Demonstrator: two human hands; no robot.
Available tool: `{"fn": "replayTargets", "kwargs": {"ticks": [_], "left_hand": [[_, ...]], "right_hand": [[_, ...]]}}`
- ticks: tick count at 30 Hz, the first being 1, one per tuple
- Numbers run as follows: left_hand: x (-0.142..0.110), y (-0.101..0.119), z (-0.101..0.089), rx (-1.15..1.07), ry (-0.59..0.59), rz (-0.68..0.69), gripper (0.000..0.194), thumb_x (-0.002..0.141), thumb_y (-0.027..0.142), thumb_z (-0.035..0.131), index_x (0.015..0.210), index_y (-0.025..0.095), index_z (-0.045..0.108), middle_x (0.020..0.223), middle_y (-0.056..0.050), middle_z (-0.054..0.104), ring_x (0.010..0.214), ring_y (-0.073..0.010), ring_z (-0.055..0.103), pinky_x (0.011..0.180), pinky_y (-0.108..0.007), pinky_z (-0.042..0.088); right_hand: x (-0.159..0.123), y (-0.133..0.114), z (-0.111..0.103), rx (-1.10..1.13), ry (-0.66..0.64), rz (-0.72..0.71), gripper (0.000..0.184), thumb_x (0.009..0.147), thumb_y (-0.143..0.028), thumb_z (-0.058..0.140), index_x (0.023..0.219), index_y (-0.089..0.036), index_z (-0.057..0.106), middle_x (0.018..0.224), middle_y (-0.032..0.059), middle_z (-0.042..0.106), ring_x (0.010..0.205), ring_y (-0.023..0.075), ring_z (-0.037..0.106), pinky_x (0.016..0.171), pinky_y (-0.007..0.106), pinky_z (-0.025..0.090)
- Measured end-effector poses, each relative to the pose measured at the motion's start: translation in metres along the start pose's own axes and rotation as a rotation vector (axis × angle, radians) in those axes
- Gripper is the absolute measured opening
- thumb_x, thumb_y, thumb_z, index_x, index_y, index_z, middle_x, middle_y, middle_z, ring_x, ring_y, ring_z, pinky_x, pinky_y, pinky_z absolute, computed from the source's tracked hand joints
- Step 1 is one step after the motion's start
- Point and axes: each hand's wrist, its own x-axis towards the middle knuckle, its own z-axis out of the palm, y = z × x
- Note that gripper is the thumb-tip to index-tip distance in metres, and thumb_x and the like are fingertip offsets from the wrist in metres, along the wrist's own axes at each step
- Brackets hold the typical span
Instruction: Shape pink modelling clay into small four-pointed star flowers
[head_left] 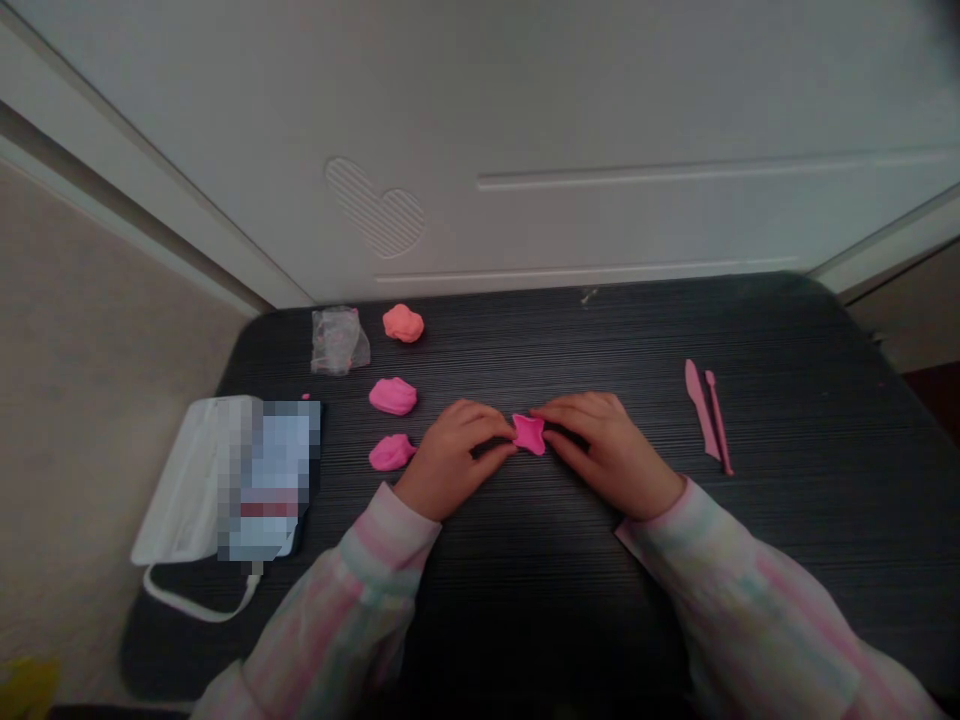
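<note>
A small bright pink piece of modelling clay (529, 434), four-cornered with drawn-out points, sits between my two hands over the dark table. My left hand (461, 450) pinches its left side between thumb and fingers. From the other side, my right hand (600, 445) grips the right corners with thumb and forefinger. Left of my left hand are two pink clay lumps, a nearer one (391, 453) and a farther one (393, 396). Behind them lies an orange clay lump (403, 323).
A clear plastic bag (339, 341) lies at the back left. A phone (274, 480) with a white cable (199, 607) rests beside a white case (187, 480). On the right are a pink plastic knife (701, 408) and a thin pink stick tool (718, 422). A white panel (600, 120) borders the table's (525, 580) far edge.
</note>
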Motion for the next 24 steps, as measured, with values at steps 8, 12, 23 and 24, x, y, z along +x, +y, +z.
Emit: {"fn": "replayTargets", "kwargs": {"ticks": [8, 12, 23, 24], "left_hand": [[0.0001, 0.0011, -0.0007, 0.023, -0.007, -0.041, 0.017, 0.070, 0.016, 0.060, 0.087, 0.017, 0.058, 0.084, -0.002, 0.064, 0.083, -0.0146, 0.054, 0.075, -0.030, 0.044], [0.0007, -0.0005, 0.0000, 0.024, 0.000, 0.010, 0.012, 0.074, 0.017, 0.056, 0.085, 0.018, 0.060, 0.081, -0.002, 0.065, 0.080, -0.0138, 0.055, 0.074, -0.030, 0.044], [0.0005, -0.0037, 0.0010, 0.088, -0.023, 0.097, 0.010, 0.075, 0.016, 0.055, 0.082, 0.017, 0.062, 0.081, -0.003, 0.064, 0.080, -0.0131, 0.054, 0.074, -0.029, 0.045], [0.0003, -0.0042, 0.0014, 0.096, -0.029, 0.096, 0.010, 0.075, 0.017, 0.055, 0.083, 0.017, 0.062, 0.082, -0.003, 0.064, 0.080, -0.0133, 0.054, 0.074, -0.029, 0.045]], "right_hand": [[0.0000, -0.0007, -0.0019, 0.015, -0.001, 0.026, 0.016, 0.079, -0.026, 0.051, 0.092, -0.022, 0.059, 0.090, 0.0010, 0.065, 0.084, 0.0159, 0.055, 0.078, 0.033, 0.034], [-0.0004, -0.0018, -0.0021, 0.024, -0.002, 0.034, 0.016, 0.079, -0.027, 0.051, 0.091, -0.022, 0.059, 0.087, 0.0015, 0.065, 0.083, 0.0166, 0.056, 0.077, 0.034, 0.034], [-0.0008, -0.0018, -0.0030, 0.017, -0.037, 0.024, 0.016, 0.078, -0.027, 0.051, 0.092, -0.023, 0.059, 0.090, 0.0017, 0.064, 0.084, 0.0174, 0.054, 0.077, 0.034, 0.033], [-0.0009, -0.0014, -0.0031, 0.017, -0.036, 0.021, 0.016, 0.078, -0.026, 0.052, 0.092, -0.023, 0.059, 0.091, 0.0019, 0.064, 0.084, 0.0177, 0.054, 0.077, 0.034, 0.033]]}}
